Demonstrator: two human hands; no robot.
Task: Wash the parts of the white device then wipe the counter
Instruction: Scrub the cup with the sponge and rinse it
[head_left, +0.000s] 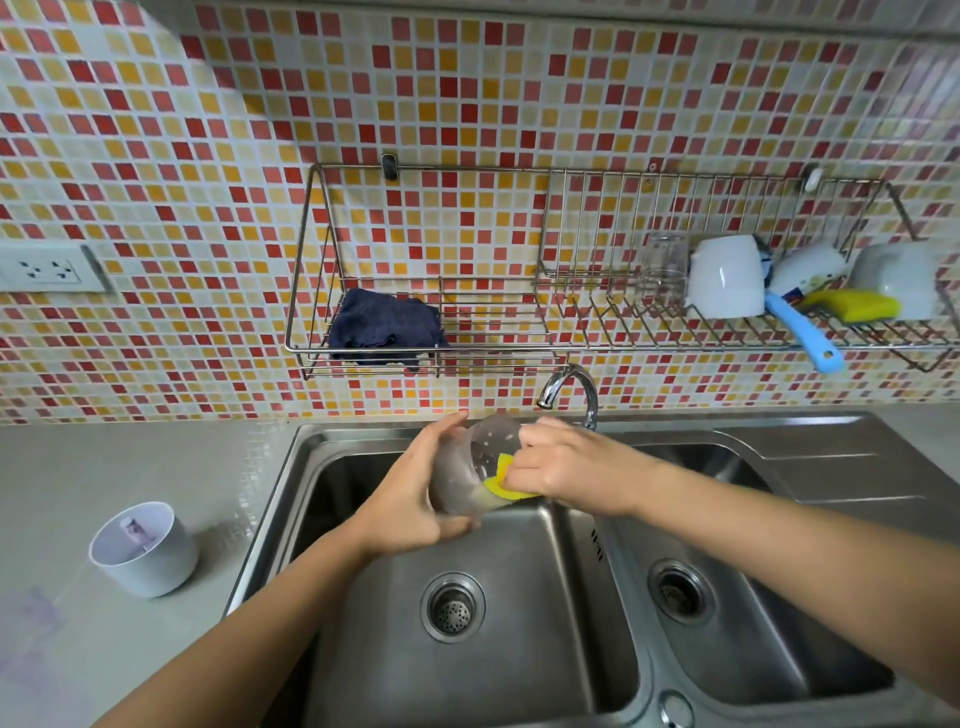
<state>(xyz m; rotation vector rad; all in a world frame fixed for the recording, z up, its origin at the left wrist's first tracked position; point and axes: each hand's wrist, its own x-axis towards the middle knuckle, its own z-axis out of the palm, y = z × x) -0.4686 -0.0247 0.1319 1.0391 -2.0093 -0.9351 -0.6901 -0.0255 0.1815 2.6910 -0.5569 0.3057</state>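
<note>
Cup (457, 470) in left hand (410, 499) — sponge (503, 480) inside.

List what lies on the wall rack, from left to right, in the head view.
dark blue cloth → clear glass → upturned white cup → yellow sponge → white bowl. The blue-handled brush overlaps its neighbours, so it is left out.
</note>
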